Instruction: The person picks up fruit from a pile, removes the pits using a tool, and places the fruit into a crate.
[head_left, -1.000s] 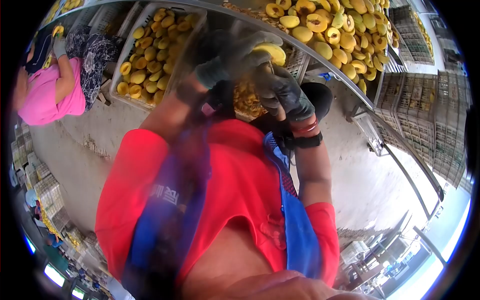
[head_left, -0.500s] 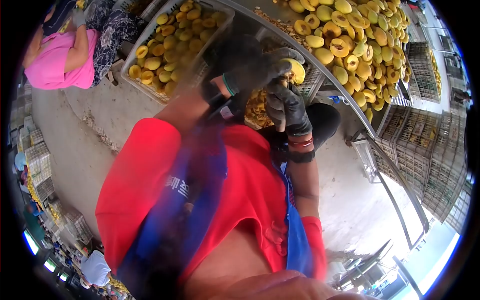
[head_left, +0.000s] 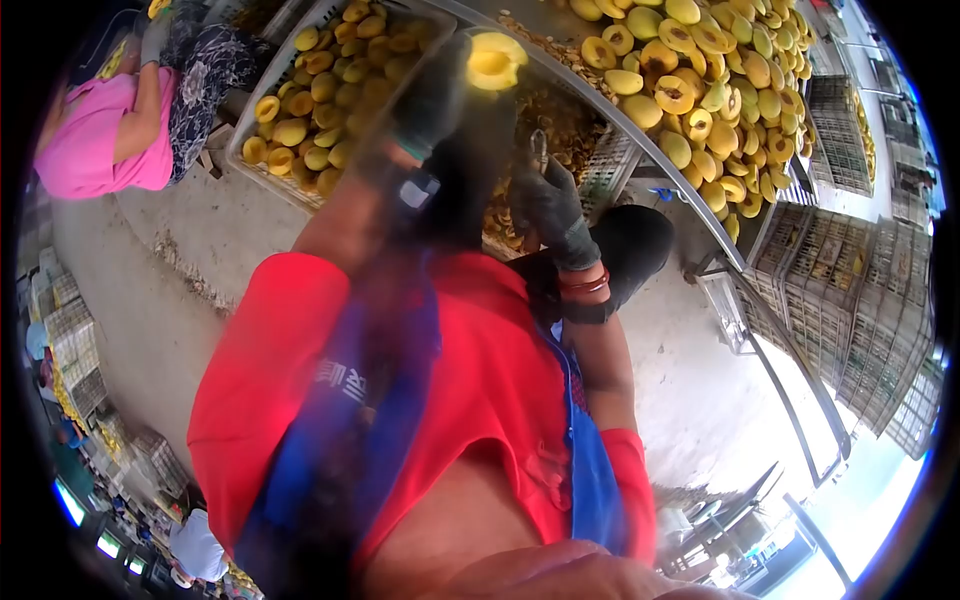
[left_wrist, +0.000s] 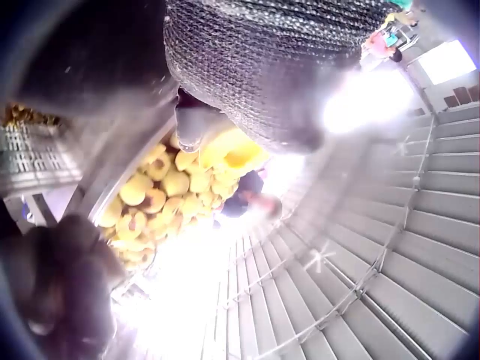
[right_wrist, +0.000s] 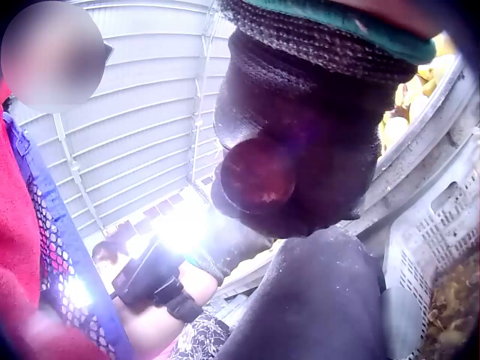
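A halved yellow peach (head_left: 496,62) with its hollow facing up is in my gloved left hand (head_left: 436,100), near the top middle of the head view. The left wrist view shows the same peach half (left_wrist: 231,150) beyond the thumb and fingers. My gloved right hand (head_left: 556,215) grips a pitting tool with a looped metal tip (head_left: 540,150) pointing up, apart from the peach. In the right wrist view the round end of its handle (right_wrist: 259,176) shows at the fist. Both hands are over a crate (head_left: 612,172) of brown scraps.
A metal-edged table (head_left: 690,165) bears a heap of halved peaches (head_left: 700,90). To the left stands a pale crate (head_left: 232,158) of peach halves, with a person in pink (head_left: 110,130) beyond. Stacked crates (head_left: 840,290) stand at the right. My dark-clad knee (head_left: 640,250) is beside the right hand.
Earlier both hands were together at the peach half. The left hand has since moved away up and left with it, hollow side showing. The right hand has drawn slightly left, tool tip now bare.
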